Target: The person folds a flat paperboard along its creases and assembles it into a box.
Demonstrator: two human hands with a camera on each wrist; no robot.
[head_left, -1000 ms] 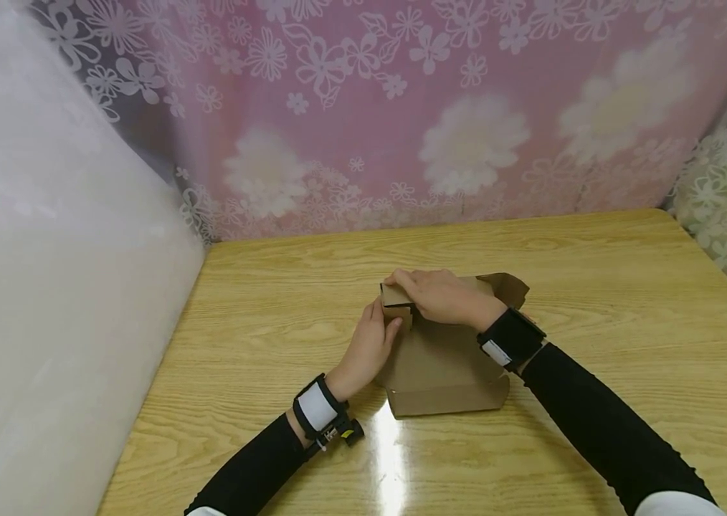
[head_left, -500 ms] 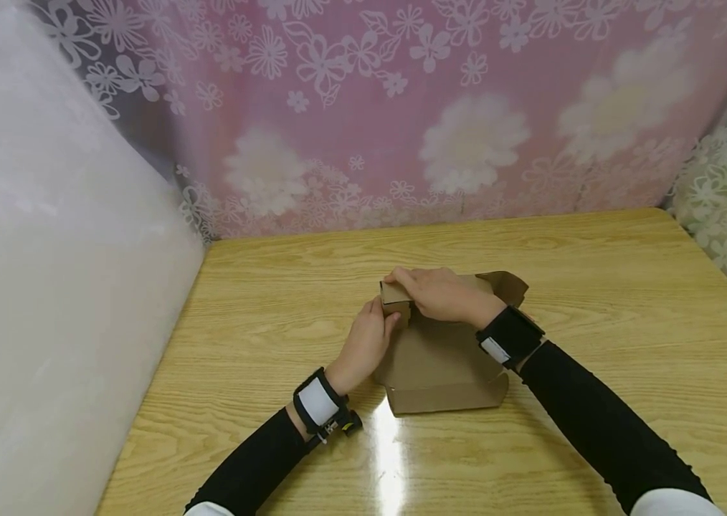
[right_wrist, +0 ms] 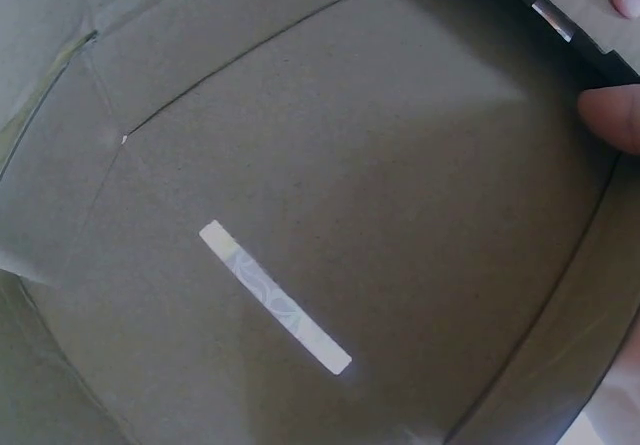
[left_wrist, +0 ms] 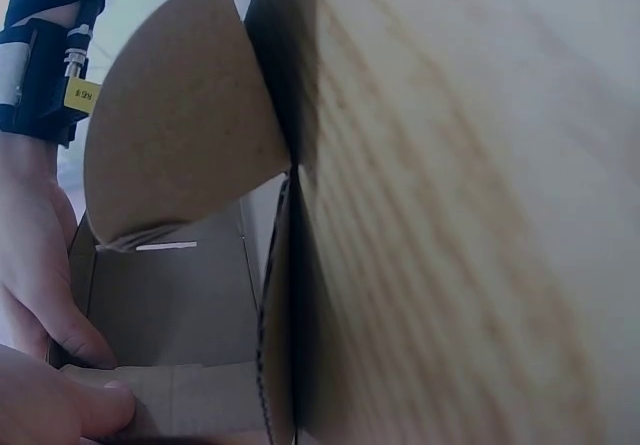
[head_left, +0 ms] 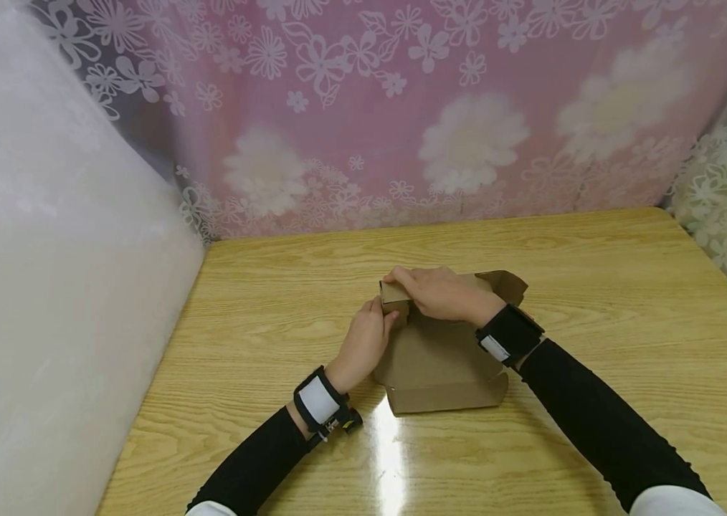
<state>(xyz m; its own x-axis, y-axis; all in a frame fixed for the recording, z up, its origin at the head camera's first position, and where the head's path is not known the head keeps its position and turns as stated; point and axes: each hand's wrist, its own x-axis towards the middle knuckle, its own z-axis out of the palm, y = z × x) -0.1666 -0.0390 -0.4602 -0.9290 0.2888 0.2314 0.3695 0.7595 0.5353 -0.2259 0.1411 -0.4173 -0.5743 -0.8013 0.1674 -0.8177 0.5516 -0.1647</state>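
A brown cardboard box, partly folded, lies on the table with its near flap spread toward the person. My left hand grips its far left corner, fingers outside and thumb on the inner side. Over the folded far wall, my right hand holds the top edge, its index finger reaching to the corner. The left wrist view shows a rounded flap standing out. Up close in the right wrist view is the inner panel, with a narrow pale strip; whether slot or sticker, I cannot tell. The left thumb shows at the right.
The wood-grain table extends around the box. A pink flowered curtain hangs along the back, and a white sheet slopes down at the left. Another flap sticks up at the box's far right corner.
My left hand has moved slightly away from the person, and the folded corner piece beside its thumb sits closer under the far wall. The right hand keeps almost the same place.
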